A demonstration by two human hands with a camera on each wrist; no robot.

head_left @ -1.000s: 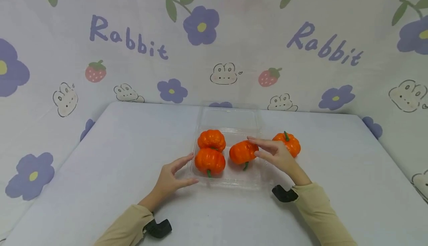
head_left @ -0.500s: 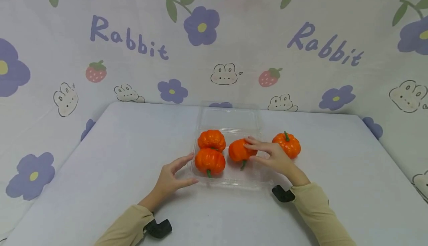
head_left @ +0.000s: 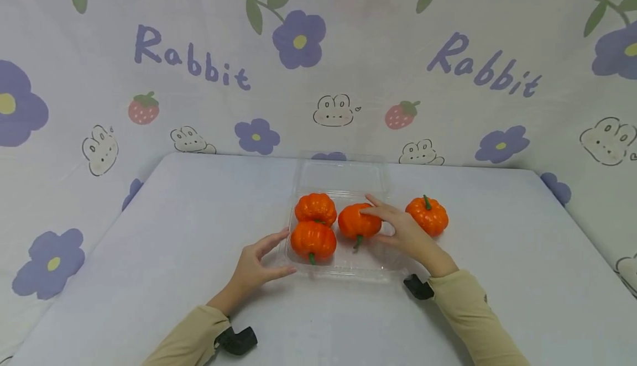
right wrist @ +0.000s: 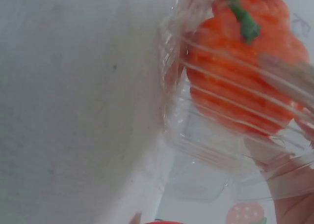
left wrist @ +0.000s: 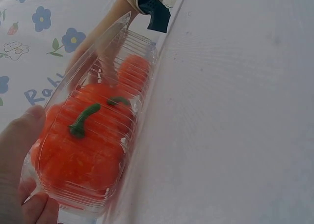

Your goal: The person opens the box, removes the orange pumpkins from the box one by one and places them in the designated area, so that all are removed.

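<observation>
A clear plastic clamshell box (head_left: 343, 263) stands on the table with its lid (head_left: 340, 175) laid back. Inside, on the left, two orange mini pumpkins sit one behind the other: the front pumpkin (head_left: 313, 241) and the back pumpkin (head_left: 315, 208). My left hand (head_left: 252, 266) holds the box at its front left corner, thumb at the front, fingers along the left wall. My right hand (head_left: 403, 228) reaches over the right wall and holds a third mini pumpkin (head_left: 357, 221), fingers on its top and thumb at its side. That pumpkin's green stem points toward the front.
A further mini pumpkin (head_left: 428, 217) stands stem up on the white table (head_left: 239, 189), right of the box and just behind the right hand. A printed cloth (head_left: 199, 106) hangs behind the table and at both sides.
My right hand has shifted the third pumpkin slightly left and back, and turned it more upright with its stem swinging left. My left hand and the box have stayed put.
</observation>
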